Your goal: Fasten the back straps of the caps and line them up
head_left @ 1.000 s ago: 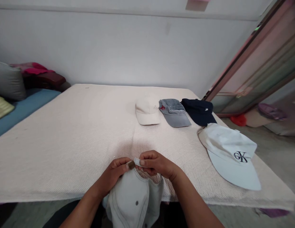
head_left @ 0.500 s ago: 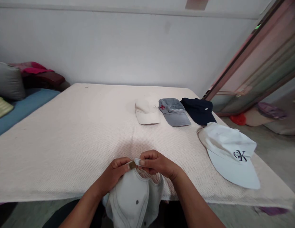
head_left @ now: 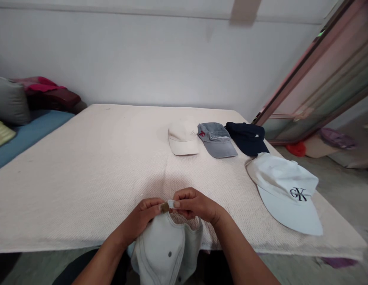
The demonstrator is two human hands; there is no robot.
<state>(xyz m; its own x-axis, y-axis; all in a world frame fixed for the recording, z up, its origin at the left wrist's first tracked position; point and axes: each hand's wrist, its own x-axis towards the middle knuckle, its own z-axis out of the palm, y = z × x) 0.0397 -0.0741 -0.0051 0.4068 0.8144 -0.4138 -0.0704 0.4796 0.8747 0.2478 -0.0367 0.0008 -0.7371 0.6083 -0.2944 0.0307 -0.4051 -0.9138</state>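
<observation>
A pale grey-white baseball cap hangs at the table's near edge, its back opening towards the top. My left hand pinches the brass-coloured buckle at one side of that opening. Between the thumb and fingers of my right hand is the end of the cap's light strap, right beside the buckle. Whether the strap passes through the buckle I cannot tell. The cap's lower part runs out of view.
On the cloth-covered table lie a cream cap, a grey denim cap, a navy cap and a white cap with black letters. A wall stands behind; a blue-covered seat with cushions is at left.
The strap end and my right hand have shifted very slightly left, close against the buckle. Both hands keep their hold; the other caps lie as before.
</observation>
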